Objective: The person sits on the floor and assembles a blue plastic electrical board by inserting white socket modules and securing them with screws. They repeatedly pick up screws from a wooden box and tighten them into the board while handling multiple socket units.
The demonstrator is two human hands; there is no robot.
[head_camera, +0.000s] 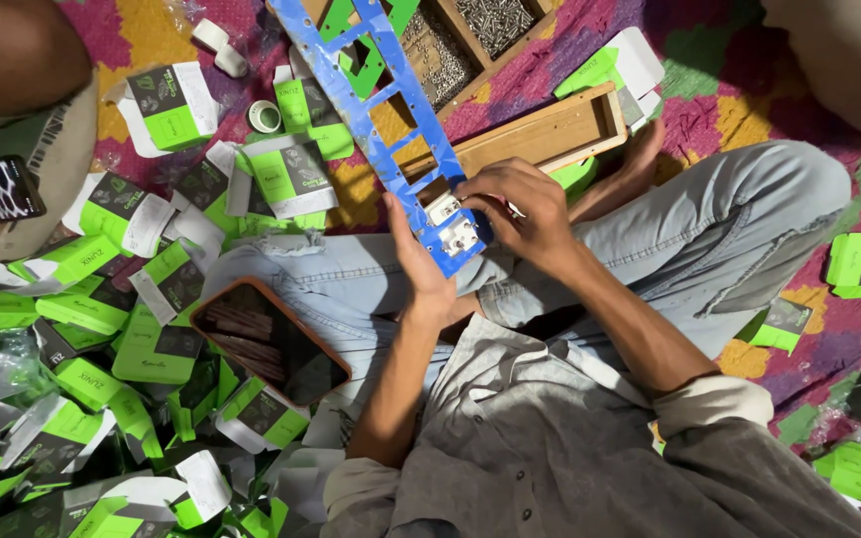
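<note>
The left hand is wrapped narrowly around the near end of a long blue frame, thumb along its left edge and palm underneath, so the frame rests tilted over the person's lap and runs away from the hand toward the wooden tray. The right hand sits just to the right of it, fingers curled down and pinching onto a small white switch module seated in the frame's nearest opening; a second white module lies just beyond it, under the fingertips. The frame looks like a thin, stiff plate, probably light but long enough to twist or swing if gripped only at one end, so holding it by the solid rim beside the opening being filled seems the steadiest grip. The modules look like hard, smooth plastic, small and easy to fumble, best taken by their sides. The frame is bright blue with a row of rectangular cut-outs, most still empty. Left of the left hand, green and white cartons lie scattered, with a phone in an orange case near the forearm.
</note>
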